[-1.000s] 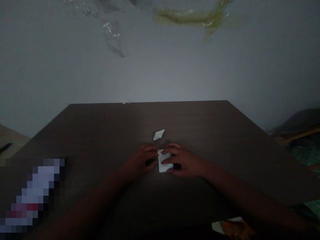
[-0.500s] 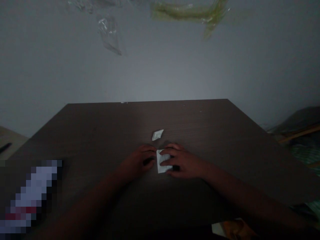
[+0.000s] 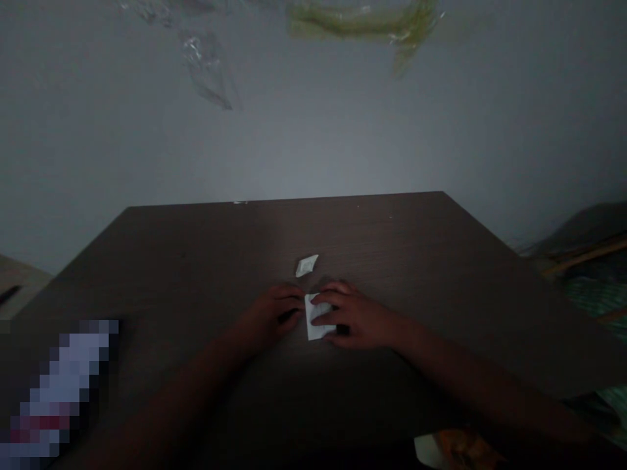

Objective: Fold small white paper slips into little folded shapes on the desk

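A small white piece of paper (image 3: pixel 313 328), seemingly folded, lies flat on the dark wooden table (image 3: pixel 372 248). My right hand (image 3: pixel 355 316) rests over its right part, fingers spread across it and pressing it from above. At the paper's left edge is my left hand (image 3: pixel 277 312), its fingertips close to or touching that edge. Its fingers are bent, with a gap between them and the thumb. Just beyond the hands sits a second small folded paper piece (image 3: pixel 307 266), shaped like a slanted four-sided figure.
A pixelated pale object (image 3: pixel 68 385) is at the table's left front. Behind the table rises a grey wall (image 3: pixel 313 130) with yellowish tape (image 3: pixel 353 23) and clear plastic (image 3: pixel 206 65) on it. Green patterned cloth (image 3: pixel 595 294) shows beyond the right edge.
The whole view has shifted slightly. Both hands and the two paper pieces keep nearly the same positions on the table.
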A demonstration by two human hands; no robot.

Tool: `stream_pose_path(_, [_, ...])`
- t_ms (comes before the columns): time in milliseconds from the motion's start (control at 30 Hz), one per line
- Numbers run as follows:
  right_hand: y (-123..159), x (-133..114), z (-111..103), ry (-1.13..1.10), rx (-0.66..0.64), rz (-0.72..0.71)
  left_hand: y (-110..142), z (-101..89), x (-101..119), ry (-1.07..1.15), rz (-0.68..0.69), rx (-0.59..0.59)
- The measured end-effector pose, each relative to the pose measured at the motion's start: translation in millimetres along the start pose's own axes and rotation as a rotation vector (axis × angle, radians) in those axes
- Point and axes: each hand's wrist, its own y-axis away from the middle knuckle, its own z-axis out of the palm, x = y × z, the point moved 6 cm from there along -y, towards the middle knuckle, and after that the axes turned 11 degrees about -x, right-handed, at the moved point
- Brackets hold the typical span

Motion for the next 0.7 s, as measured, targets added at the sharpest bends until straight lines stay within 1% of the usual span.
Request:
stream_pose_path(200, [-0.1, -2.3, -1.0, 0.0, -0.026, -0.004, -0.9, -1.5, -0.3, -0.009, 0.011, -0.001])
stream_pose_path(700, [0.4, -2.9, -2.5, 0.01, -0.036, 0.027, -4.4, -2.9, 11.7, -0.014, 0.013, 0.006])
